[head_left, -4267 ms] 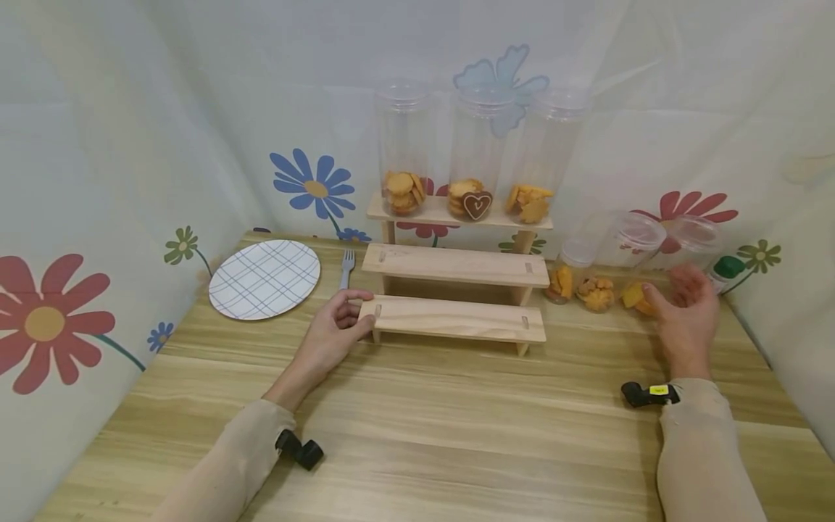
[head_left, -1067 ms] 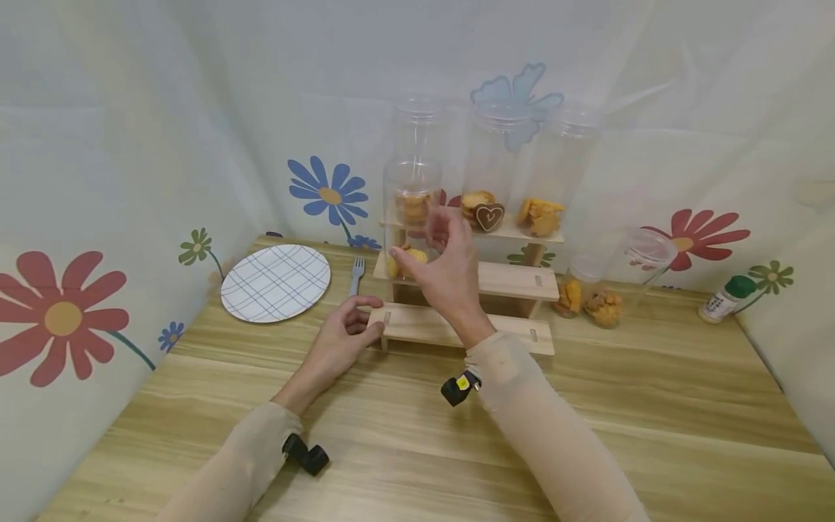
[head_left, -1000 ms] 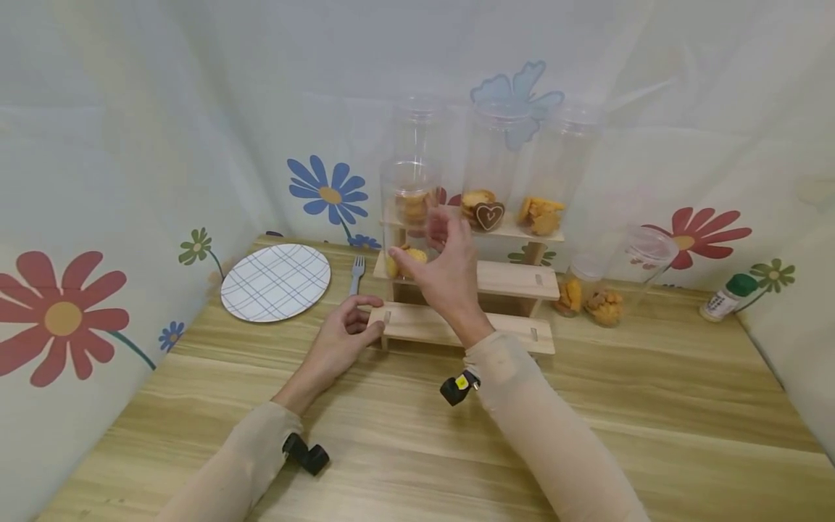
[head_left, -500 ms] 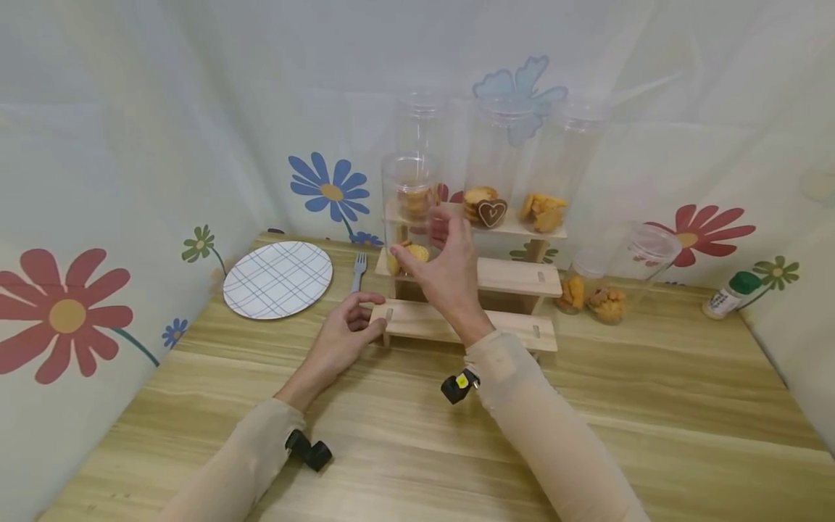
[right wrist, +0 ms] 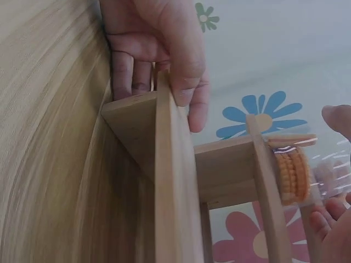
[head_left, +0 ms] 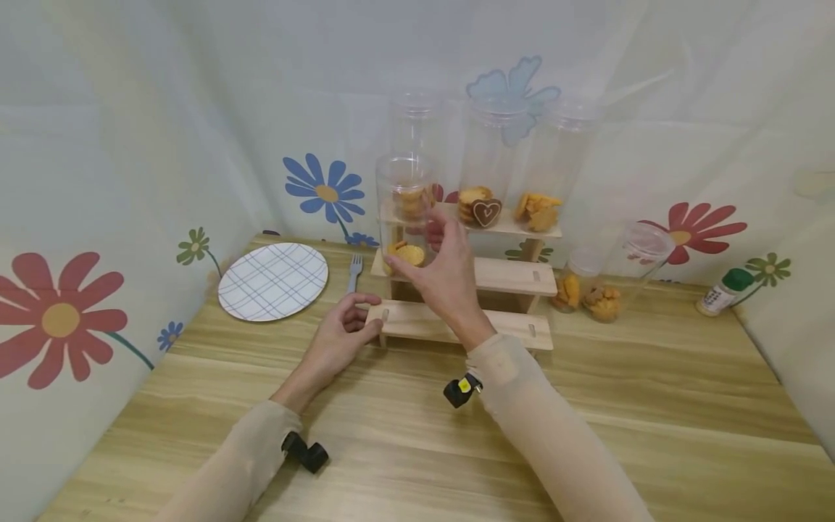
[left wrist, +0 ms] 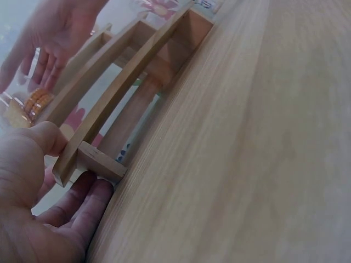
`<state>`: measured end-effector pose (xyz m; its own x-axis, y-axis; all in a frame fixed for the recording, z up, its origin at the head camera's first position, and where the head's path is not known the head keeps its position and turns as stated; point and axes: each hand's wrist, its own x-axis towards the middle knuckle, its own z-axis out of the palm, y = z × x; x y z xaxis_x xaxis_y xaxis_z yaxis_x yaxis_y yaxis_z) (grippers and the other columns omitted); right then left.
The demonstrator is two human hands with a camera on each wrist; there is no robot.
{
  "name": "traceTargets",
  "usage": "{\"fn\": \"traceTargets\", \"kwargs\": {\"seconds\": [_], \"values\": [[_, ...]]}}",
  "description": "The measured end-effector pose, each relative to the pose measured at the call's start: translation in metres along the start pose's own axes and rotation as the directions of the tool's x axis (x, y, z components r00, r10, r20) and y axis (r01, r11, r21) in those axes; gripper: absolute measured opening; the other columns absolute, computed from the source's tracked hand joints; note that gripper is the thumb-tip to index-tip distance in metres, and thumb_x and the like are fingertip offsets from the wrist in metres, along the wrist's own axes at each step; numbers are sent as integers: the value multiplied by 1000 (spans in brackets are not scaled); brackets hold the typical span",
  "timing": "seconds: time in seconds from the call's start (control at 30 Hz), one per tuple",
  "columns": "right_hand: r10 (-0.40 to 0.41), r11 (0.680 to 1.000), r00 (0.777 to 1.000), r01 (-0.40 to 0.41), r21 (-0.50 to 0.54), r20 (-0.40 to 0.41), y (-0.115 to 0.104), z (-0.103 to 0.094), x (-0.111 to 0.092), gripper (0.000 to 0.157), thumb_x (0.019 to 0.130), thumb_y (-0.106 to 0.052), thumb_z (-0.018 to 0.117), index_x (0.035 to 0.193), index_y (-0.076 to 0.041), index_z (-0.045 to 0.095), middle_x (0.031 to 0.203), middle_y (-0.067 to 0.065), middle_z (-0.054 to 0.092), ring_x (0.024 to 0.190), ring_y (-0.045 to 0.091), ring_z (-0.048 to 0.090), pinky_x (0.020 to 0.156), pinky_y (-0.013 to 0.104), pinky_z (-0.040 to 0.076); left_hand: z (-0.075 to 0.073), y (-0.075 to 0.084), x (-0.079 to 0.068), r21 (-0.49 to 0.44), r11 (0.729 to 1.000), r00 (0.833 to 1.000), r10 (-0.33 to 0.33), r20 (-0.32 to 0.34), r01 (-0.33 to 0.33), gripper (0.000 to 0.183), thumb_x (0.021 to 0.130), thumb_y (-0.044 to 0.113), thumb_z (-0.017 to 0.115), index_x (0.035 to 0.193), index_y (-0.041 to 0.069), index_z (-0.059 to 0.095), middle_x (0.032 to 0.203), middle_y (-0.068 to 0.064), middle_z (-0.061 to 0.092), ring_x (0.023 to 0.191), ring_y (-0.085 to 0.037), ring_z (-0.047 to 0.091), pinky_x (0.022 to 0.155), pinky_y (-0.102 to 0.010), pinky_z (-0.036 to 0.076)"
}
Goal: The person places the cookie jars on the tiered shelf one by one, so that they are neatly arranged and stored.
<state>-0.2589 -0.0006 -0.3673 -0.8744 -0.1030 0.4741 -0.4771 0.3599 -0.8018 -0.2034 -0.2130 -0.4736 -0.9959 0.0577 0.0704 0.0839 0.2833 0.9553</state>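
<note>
My right hand [head_left: 450,268] is curled round a clear jar [head_left: 406,196] with a few cookies [head_left: 409,255] at its bottom. The jar stands upright at the left end of the middle tier of a wooden three-step display stand [head_left: 505,275]. In the right wrist view, thumb and fingers lie on opposite sides of the jar. My left hand [head_left: 339,330] grips the left end of the stand's lowest tier. The left wrist view shows that thumb above the board [left wrist: 104,104] and other fingers below, by the stand's leg.
Three tall cookie jars [head_left: 496,156] line the top tier. Right of the stand are a small jar [head_left: 574,279] and a taller one [head_left: 626,272], with a green-capped bottle [head_left: 724,291] beyond. Left lie a checked plate [head_left: 274,281] and a grey fork [head_left: 354,272]. A flowered curtain [head_left: 196,145] encloses the table.
The right hand has come from the jars at the right to the middle tier, and a jar now stands there. Over the last second both hands have hardly moved.
</note>
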Motion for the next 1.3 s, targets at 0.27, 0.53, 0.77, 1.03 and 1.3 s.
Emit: {"fn": "traceTargets", "kwargs": {"seconds": [0.27, 0.53, 0.77, 1.03, 1.3], "values": [[-74, 990, 997, 72, 123, 11, -6, -29, -10, 89, 89, -19, 97, 162, -6, 46, 151, 15, 59, 134, 33, 64, 116, 42, 51, 1, 0, 0, -4, 1000, 1000, 4, -8, -4, 39, 106, 18, 77, 143, 16, 66, 114, -15, 77, 101, -24, 75, 82, -28, 57], [-181, 958, 983, 184, 221, -31, -7, -79, -25, 83, 89, -1, 91, 160, -5, 49, 155, 9, 60, 141, 30, 61, 117, 44, 49, 0, 0, -1, -17, 1000, 1000, 8, -8, -8, 39, 106, 16, 77, 143, 14, 65, 116, -16, 77, 102, -23, 75, 84, -26, 56], [-209, 925, 972, 233, 301, -112, -2, -128, -33, 84, 87, 13, 85, 160, -3, 49, 154, 7, 61, 144, 35, 57, 119, 38, 45, 0, 1, -2, -12, 1000, 1000, 3, -5, -3, 40, 105, 16, 78, 144, 14, 65, 116, -17, 77, 103, -23, 75, 83, -27, 56], [-237, 901, 951, 292, 319, -200, 15, -179, -39, 80, 84, 16, 85, 156, -2, 54, 153, 14, 61, 143, 29, 59, 120, 33, 45, 1, 0, -1, -6, 1000, 1000, -8, -1, 8, 40, 105, 18, 78, 144, 14, 65, 117, -17, 77, 103, -24, 75, 82, -27, 56], [-164, 906, 909, 292, 305, -383, 19, -229, -41, 73, 84, 16, 85, 150, 0, 60, 148, 21, 63, 138, 34, 61, 116, 30, 48, 1, 1, -1, -10, 1000, 1000, -6, -3, 6, 40, 106, 16, 77, 143, 14, 65, 117, -17, 77, 104, -25, 75, 83, -27, 56]]}}
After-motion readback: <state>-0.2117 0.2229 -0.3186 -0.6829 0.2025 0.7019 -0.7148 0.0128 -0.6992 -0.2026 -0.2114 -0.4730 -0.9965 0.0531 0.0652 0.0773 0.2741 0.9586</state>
